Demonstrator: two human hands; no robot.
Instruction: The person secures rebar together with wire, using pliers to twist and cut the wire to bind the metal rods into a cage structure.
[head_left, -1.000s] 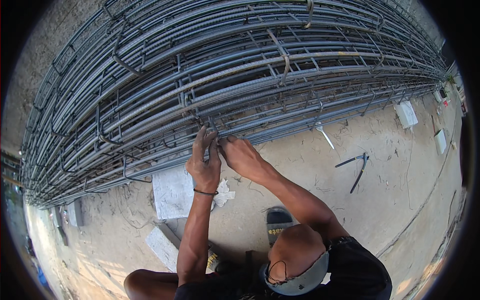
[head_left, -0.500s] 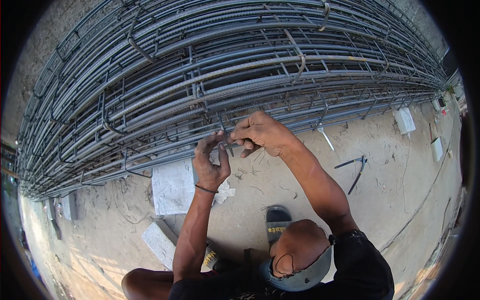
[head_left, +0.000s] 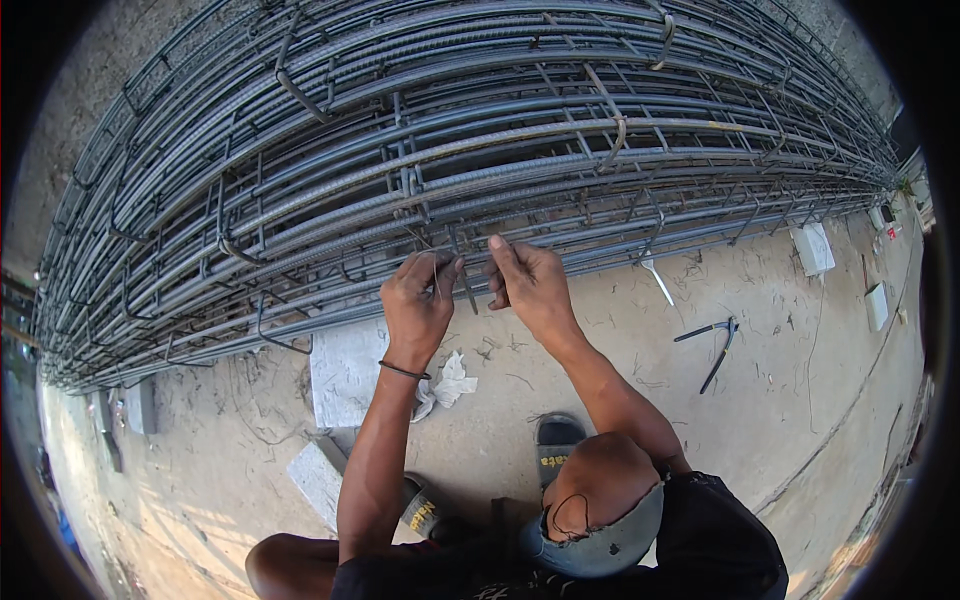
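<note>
My left hand (head_left: pixel 417 303) is closed in a pinch on a thin tie wire (head_left: pixel 436 268), which loops up by its fingertips. Right beside those fingers a short dark steel bar (head_left: pixel 471 291) slants down from the rebar cage (head_left: pixel 350 262). On the other side of that bar is my right hand (head_left: pixel 533 287). Its thumb points up, apart from the half-curled fingers, and I see nothing between them. Both hands are at the near lower edge of the cage, where long ribbed bars run across bent stirrups. The far ends of the right fingers are partly hidden.
Cutting pliers (head_left: pixel 716 345) lie spread on the concrete floor (head_left: pixel 600 380) at the right, and a white-handled tool (head_left: pixel 657 278) leans near the cage. Pale blocks (head_left: pixel 318 480) and a white slab (head_left: pixel 348 375) sit at the left, with crumpled paper (head_left: pixel 452 382) and wire scraps nearby.
My right hand has moved away from the left fingers, and its thumb has lifted apart from its fingers. The left hand has turned and its fingers have closed into a pinch.
</note>
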